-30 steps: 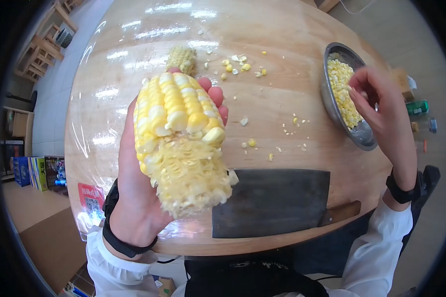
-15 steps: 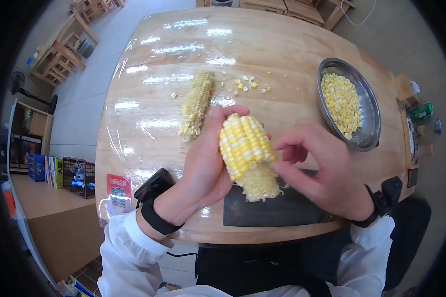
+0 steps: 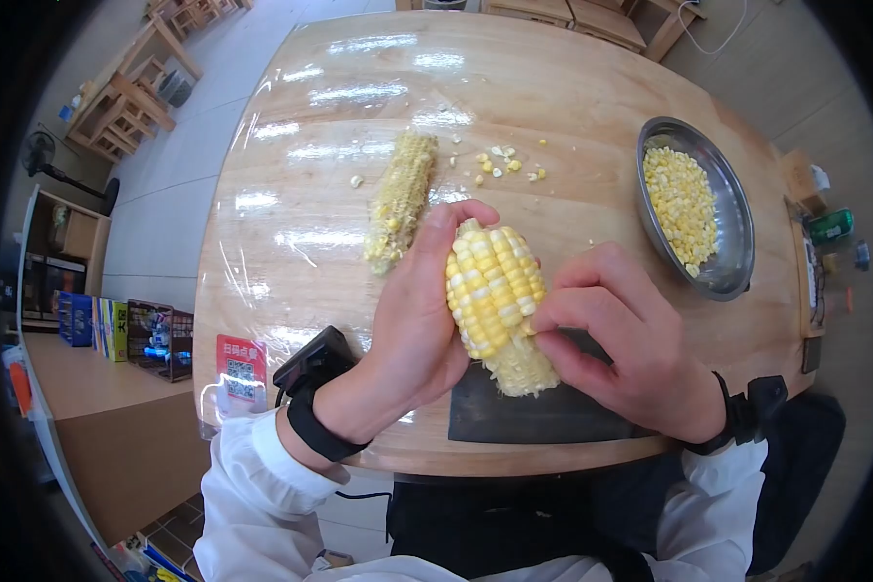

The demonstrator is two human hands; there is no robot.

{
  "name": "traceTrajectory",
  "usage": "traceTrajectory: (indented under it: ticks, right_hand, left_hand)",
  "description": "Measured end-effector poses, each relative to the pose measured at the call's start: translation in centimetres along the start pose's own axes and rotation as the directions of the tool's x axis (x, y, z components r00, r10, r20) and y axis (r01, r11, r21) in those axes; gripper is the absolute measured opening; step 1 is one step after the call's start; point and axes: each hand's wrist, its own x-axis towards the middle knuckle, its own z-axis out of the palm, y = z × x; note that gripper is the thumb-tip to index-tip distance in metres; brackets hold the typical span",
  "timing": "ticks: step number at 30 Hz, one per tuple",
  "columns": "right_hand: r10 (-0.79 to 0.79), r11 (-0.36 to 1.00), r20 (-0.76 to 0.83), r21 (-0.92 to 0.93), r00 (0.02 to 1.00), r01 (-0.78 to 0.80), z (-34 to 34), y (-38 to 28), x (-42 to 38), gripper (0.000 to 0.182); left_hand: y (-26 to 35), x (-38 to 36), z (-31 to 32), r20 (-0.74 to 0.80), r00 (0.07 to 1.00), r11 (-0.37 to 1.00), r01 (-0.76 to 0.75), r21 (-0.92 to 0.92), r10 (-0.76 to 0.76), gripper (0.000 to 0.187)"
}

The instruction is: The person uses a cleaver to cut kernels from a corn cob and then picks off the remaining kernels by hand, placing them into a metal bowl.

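Note:
My left hand (image 3: 419,315) is wrapped round an ear of corn (image 3: 495,281), yellow and white, held tilted above the table. Its lower end is bare cob, while kernels still cover the upper part. With thumb and forefinger pinched together, my right hand (image 3: 626,339) grips at the kernels on the ear's right side, by the edge of the bare section; what lies between the fingertips is mostly hidden. A stripped corncob (image 3: 403,199) rests on the table beyond my left hand. To the right, a metal bowl (image 3: 730,257) holds many loose corn kernels (image 3: 682,199).
Loose kernels (image 3: 514,166) are scattered on the wooden table (image 3: 553,97) past my hands. A dark mat (image 3: 553,417) lies beneath the ear at the near edge. On the left is a red QR card (image 3: 241,369); a green can (image 3: 829,226) stands far right.
My right hand has come in from slightly off the ear, and its thumb and forefinger have closed on the kernels. The whole view has shifted slightly.

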Motion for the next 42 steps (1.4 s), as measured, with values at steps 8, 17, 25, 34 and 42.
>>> traceTrajectory:
  ticks: [8, 17, 25, 34, 42]
  right_hand:
    - [-0.087, 0.969, -0.067, -0.238, 0.994, 0.069, 1.1, 0.6, -1.0, 0.027]
    - [0.328, 0.933, -0.127, 0.197, 0.936, -0.3, 0.5, 2.0, -0.9, 0.017]
    - [0.62, 0.534, 0.146, 0.641, 0.771, -0.551, -0.4, 2.4, -0.7, 0.008]
    - [0.546, -0.02, 0.434, 0.862, 0.716, -0.507, -4.2, 1.8, -0.8, 0.01]
    - [0.438, 0.727, 0.031, 0.575, 0.899, -0.374, -2.7, 1.3, -1.3, 0.016]
  left_hand:
    - [-0.4, 0.2, -0.3, -0.001, 0.978, 0.962, -0.204, 0.182, 0.207, 0.036]
    - [0.0, -0.3, 0.6, 0.154, 0.917, 0.875, -0.398, 0.275, 0.369, 0.055]
    - [0.4, 0.2, 0.3, 0.314, 0.83, 0.76, -0.552, 0.342, 0.461, 0.055]
    - [1.6, 0.0, 0.4, 0.131, 0.956, 0.965, -0.254, -0.065, 0.261, 0.055]
    - [1.1, 0.0, 0.2, 0.282, 0.956, 0.983, -0.027, -0.184, 0.079, 0.059]
